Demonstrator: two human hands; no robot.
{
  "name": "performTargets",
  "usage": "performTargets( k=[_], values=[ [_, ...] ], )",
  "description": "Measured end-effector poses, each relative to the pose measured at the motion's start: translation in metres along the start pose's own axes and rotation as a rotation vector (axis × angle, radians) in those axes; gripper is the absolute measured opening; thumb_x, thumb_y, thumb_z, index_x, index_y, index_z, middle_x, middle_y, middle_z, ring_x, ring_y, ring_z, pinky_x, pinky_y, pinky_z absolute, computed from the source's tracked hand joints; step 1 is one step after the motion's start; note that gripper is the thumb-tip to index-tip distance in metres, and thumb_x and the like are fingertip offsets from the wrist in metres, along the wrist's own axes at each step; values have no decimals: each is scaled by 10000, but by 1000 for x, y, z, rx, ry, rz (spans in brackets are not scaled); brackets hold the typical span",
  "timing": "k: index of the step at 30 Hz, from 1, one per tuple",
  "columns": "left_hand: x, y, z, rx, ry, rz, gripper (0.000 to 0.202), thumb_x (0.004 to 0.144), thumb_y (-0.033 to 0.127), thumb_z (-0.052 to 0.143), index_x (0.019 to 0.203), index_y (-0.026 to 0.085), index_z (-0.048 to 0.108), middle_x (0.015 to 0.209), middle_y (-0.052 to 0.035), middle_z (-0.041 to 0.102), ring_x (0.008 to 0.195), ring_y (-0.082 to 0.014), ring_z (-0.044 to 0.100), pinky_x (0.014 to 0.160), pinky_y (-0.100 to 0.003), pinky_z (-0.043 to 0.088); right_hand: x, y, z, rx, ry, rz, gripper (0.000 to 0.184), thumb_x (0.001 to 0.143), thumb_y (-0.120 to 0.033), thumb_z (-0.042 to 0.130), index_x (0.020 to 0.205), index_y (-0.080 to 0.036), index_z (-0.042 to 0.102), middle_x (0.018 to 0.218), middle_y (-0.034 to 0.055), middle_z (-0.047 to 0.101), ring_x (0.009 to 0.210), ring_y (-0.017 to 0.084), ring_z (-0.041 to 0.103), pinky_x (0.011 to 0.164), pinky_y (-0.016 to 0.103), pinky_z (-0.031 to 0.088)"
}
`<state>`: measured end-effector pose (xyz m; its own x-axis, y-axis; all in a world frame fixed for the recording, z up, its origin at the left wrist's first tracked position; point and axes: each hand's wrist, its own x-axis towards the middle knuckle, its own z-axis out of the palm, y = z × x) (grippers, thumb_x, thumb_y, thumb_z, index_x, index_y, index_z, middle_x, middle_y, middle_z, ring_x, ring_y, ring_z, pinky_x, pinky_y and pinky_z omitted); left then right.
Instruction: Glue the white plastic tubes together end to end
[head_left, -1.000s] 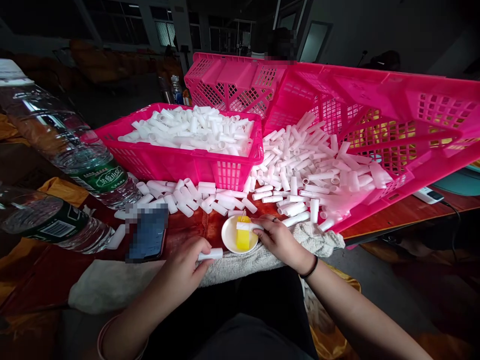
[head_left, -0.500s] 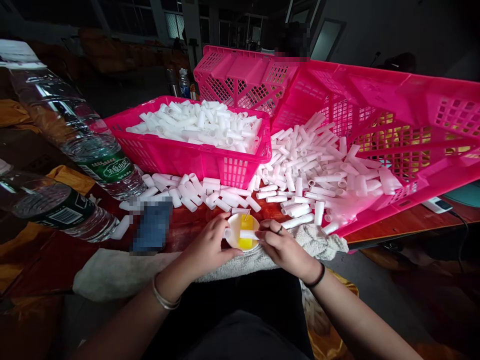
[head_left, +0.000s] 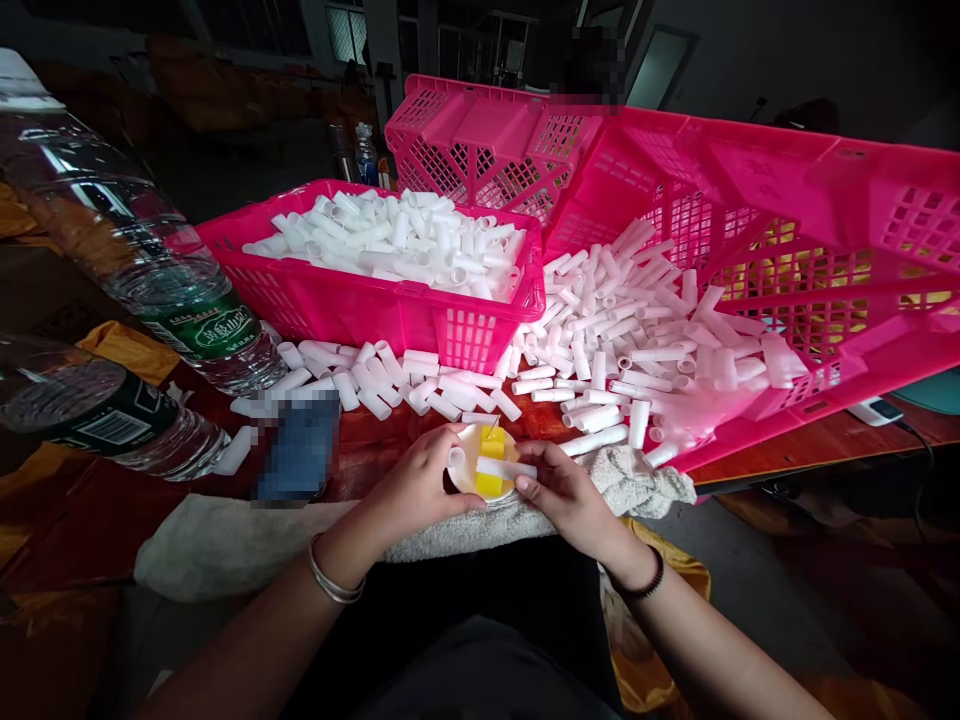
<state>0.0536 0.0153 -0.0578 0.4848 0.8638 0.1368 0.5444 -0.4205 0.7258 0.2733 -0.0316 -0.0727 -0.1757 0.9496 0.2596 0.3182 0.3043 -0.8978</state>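
My left hand (head_left: 422, 482) is closed around the left side of a small white bowl (head_left: 466, 478), its thumb along the near rim. A short white plastic tube (head_left: 456, 458) shows its open end by those fingers. Inside the bowl is a yellow block (head_left: 492, 442) with a thin pin-like piece at its top. Across the block lies another white tube (head_left: 502, 468), held level. My right hand (head_left: 564, 492) pinches that tube's right end between thumb and fingers. Whether the tube touches the block I cannot tell.
A pink basket (head_left: 337, 300) full of white tubes stands behind the bowl. On the right, a tipped pink crate (head_left: 795, 170) spills a heap of tubes (head_left: 600, 330). Large water bottles (head_left: 202, 320), a blurred dark blue object (head_left: 296, 450) and a towel (head_left: 232, 545) lie around.
My right fingers have shifted right along the tube and opened out from their curl, so more of the tube shows. My left hand keeps its hold on the bowl. The view has shifted slightly.
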Motion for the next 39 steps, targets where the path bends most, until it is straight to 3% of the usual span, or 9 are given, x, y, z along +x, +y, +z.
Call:
performTargets(
  k=[7,11,16,23,27,29,32,36,39],
  values=[
    [-4,-7,-2,113,9,122,547,692,320,769,1119,190,454,1340,-168,476,1263,-314,473,1017,-464,456,-8,-1,2,-293,84,-318,150,894,-122,548,968,-217,639,1029,92,611,962,214,621,814,359,548],
    [-11,1,-18,258,22,166,126,927,185,418,1048,187,453,1142,-125,571,1096,-243,586,892,-404,517,-4,-9,7,90,226,-149,159,878,-198,628,1027,-247,603,995,59,652,914,189,648,759,313,558],
    [-18,25,-35,489,-15,270,170,936,217,498,1104,185,496,990,-73,653,894,-239,647,755,-372,547,1,-33,5,295,175,-48,160,852,-253,675,1009,-249,647,971,46,678,865,172,655,738,285,549],
    [-29,52,-31,770,77,391,168,918,174,504,1073,146,564,850,-70,675,758,-257,649,604,-367,536,-2,-57,-3,155,30,17,143,845,-259,668,980,-212,656,836,28,641,622,117,559,538,231,457],
    [-37,69,-24,685,37,333,189,930,197,457,1053,122,580,862,-108,671,760,-274,638,631,-397,526,-3,-68,-6,-16,27,-60,72,905,-263,577,916,-196,600,756,4,598,622,117,533,555,229,438],
    [-39,79,-22,551,-42,259,181,924,205,451,1018,129,586,868,-111,668,778,-274,629,659,-396,512,-4,-71,-6,-123,85,-164,183,943,-221,490,766,-200,531,652,-24,525,566,105,487,532,224,400],
    [-39,94,-19,122,-249,73,141,921,238,461,897,163,578,842,-59,653,755,-206,604,666,-317,481,-8,-74,-2,-259,156,-370,310,944,-155,418,640,-216,405,546,-47,419,494,102,415,503,239,348],
    [-44,106,-14,-377,-550,-168,182,924,302,468,827,180,562,677,27,554,613,-124,518,550,-231,412,-21,-82,3,-343,151,-499,303,937,-124,382,651,-223,398,533,-28,469,513,119,469,541,248,388],
    [-48,109,-15,-319,-526,-67,165,922,336,494,913,203,591,793,-2,629,715,-160,591,644,-266,479,-41,-88,-10,-452,134,-406,310,959,-163,363,660,-219,423,533,-24,491,502,117,489,533,238,402]
  ],
)
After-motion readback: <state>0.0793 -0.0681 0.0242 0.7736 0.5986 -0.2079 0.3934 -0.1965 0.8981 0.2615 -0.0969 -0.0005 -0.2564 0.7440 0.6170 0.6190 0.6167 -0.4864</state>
